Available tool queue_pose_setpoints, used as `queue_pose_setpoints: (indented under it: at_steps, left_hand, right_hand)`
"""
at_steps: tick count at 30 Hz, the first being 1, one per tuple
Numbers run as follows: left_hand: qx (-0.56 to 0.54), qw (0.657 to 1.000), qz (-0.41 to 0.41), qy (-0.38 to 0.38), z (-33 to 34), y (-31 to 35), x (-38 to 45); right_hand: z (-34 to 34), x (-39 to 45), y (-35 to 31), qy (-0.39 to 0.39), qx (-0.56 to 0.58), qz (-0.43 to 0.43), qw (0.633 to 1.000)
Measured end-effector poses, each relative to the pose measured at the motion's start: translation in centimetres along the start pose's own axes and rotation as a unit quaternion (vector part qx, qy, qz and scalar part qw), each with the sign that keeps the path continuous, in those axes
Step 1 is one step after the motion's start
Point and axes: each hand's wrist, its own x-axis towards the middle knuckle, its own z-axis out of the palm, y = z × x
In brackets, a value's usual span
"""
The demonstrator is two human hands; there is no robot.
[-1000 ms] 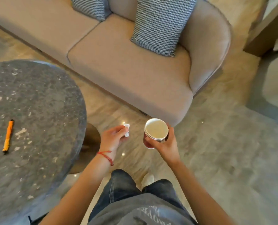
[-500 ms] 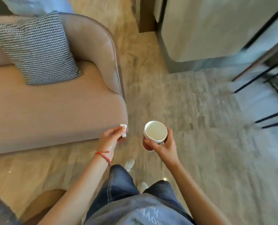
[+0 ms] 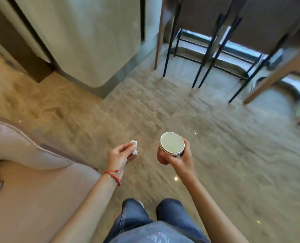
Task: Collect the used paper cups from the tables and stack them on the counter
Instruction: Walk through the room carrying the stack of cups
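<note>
**A:** Where are the cups right now?

**B:** Just right of centre in the frame. The right hand [image 3: 179, 157] has its fingers and thumb curled round a nested stack of paper cups [image 3: 171, 146], red-sided, mouth up. I count about three rims, so the collecting looks at least partly done. No counter top shows here that I can be sure of.

**A:** And the other hand?

**B:** The left hand [image 3: 121, 156], left of centre, pinches a small crumpled tissue [image 3: 134, 147] between thumb and fingertips. The two hands are apart, over bare floor [image 3: 233, 146].

**A:** So this is the carry. How should it go?

**B:** I'd keep the stack upright and the grip around the outer cup's wall, not squeezing hard; paper cups dent, and dregs could spill. The sofa arm [image 3: 23, 146] sits at lower left, and black stool legs [image 3: 205, 55] stand at upper right, so I'd steer between them.

**A:** Any risk?

**B:** The view is blurred, which suggests brisk walking; slowing near the stools seems wise.
</note>
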Motion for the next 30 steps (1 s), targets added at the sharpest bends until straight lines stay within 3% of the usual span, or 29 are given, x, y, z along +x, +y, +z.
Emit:
queue_pose_setpoints:
  at_steps: [8, 30]
  left_hand:
    - [0.064, 0.991, -0.014, -0.120, 8.0, 1.1, 2.6]
    - [0.048, 0.981, -0.010, -0.189, 28.7, 5.2, 9.9]
  right_hand:
    - [-4.9, 1.6, -0.1, 0.121, -0.016, -0.016, 0.992]
    - [-17.8, 17.5, -3.7, 0.165, -0.042, -0.035, 0.985]
